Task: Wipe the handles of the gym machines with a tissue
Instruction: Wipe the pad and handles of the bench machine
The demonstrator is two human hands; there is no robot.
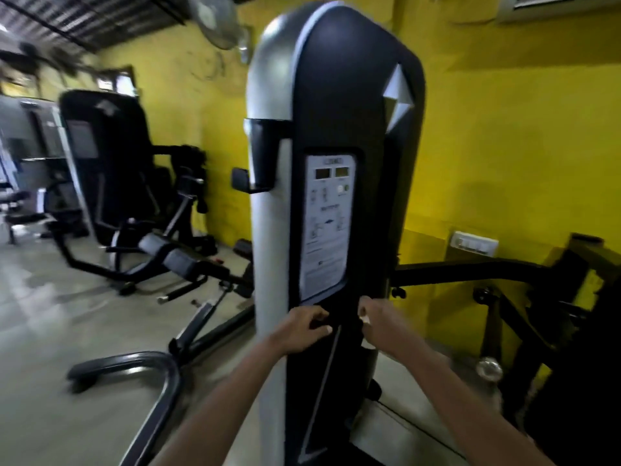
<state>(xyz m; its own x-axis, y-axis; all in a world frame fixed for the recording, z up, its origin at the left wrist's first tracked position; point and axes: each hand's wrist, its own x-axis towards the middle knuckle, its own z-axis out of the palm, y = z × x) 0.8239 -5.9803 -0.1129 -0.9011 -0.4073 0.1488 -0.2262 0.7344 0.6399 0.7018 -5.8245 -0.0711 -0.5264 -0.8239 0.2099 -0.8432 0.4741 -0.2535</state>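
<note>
A tall black and silver gym machine tower [336,112] stands right in front of me, with a white instruction panel [327,223] on its face. Both hands reach to the dark front just below that panel. My left hand [302,326] has its fingers curled against the black surface; whether it holds anything there is blurred. My right hand [376,319] pinches a small white tissue [364,319] at the tower's right edge. No separate handle shows clearly under either hand.
A curved black floor bar [134,361] lies at lower left. Another black machine with padded rollers [161,250] stands behind on the left. A black arm [470,267] and frame stick out to the right by the yellow wall [504,146].
</note>
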